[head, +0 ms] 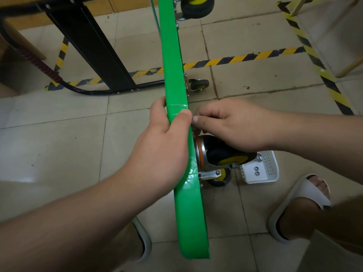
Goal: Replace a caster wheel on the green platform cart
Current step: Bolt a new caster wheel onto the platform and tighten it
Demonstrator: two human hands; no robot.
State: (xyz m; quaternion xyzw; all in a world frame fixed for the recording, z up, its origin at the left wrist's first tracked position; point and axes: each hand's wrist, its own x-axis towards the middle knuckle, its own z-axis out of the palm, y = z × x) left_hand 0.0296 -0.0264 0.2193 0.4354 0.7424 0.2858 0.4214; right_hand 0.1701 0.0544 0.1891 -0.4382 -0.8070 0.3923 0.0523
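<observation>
Two-handed at centre frame: gripping the upturned edge of the green platform cart point(188, 213) with the left hand point(167, 138), thumb hooked over the rim; pinching with the right hand point(231, 124) at a small fastener by the mounting plate, hidden under the fingertips. Probably working the hardware of the caster wheel point(225, 154), sitting just below that hand against the deck; loosening or tightening, cannot tell. Calling next for a steady deck and fine fingertip turning. Lying in the white basket point(272, 163) on the floor, lower right: two small ring-shaped nuts point(256, 170).
</observation>
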